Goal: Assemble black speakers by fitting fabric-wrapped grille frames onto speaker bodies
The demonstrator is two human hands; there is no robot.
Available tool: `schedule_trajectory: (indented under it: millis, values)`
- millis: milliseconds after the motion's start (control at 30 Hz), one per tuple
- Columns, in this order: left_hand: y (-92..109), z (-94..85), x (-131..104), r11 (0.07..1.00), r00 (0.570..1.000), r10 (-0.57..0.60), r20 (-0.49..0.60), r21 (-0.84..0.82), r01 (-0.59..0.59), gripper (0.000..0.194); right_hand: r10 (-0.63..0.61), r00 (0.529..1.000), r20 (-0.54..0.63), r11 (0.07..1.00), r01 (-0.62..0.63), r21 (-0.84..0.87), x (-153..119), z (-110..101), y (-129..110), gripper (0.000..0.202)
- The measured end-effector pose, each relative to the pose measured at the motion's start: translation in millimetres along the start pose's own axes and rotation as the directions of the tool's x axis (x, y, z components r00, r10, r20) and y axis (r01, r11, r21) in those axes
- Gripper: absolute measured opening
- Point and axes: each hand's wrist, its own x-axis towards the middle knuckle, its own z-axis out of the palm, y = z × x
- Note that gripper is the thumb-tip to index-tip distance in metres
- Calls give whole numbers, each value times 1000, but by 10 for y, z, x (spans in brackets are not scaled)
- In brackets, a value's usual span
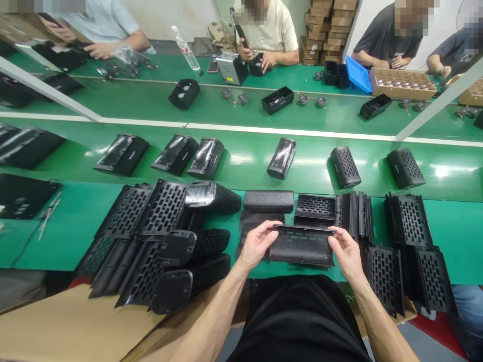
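Observation:
Between my two hands is a black speaker grille panel [302,246], its long edge toward the far side and its slots showing through faintly. My left hand [258,244] pinches its left end, thumb on the near face. At the right end my right hand [345,251] grips the upper corner between thumb and fingers. Just beyond the panel lies a black speaker housing [268,200]. A slotted grille [316,205] rests to the right of that housing, beside upright stacked grilles [354,216].
Piled grilles [162,206] and housings [173,289] crowd the left, above a cardboard box [75,322]. More grilles [409,218] stand at right. Speakers [282,158] sit along the green conveyor [241,151]. Across it, several people work near a water bottle [185,49] and a blue tray [357,74].

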Motion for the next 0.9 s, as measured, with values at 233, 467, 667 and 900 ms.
schedule_trajectory:
  millis: [233, 467, 667, 900]
  values:
    - [-7, 21, 12, 997, 999, -32, -16, -78, 30, 44, 25, 1000, -18, 998, -24, 63, 25, -9, -11, 43]
    - [28, 146, 11, 932, 984, -159, -80, -342, 122, 47, 221, 975, -1, 911, -206, 358, 68, 41, 28, 45]
    - [146, 133, 65, 776, 960, -276, 48, -578, 252, 46, 254, 963, 88, 899, -269, 345, 141, 62, -179, 45]
    - [5, 290, 415, 459, 689, -462, 558, -514, 724, 55, 304, 919, 250, 928, -345, 141, 458, 162, -328, 52]
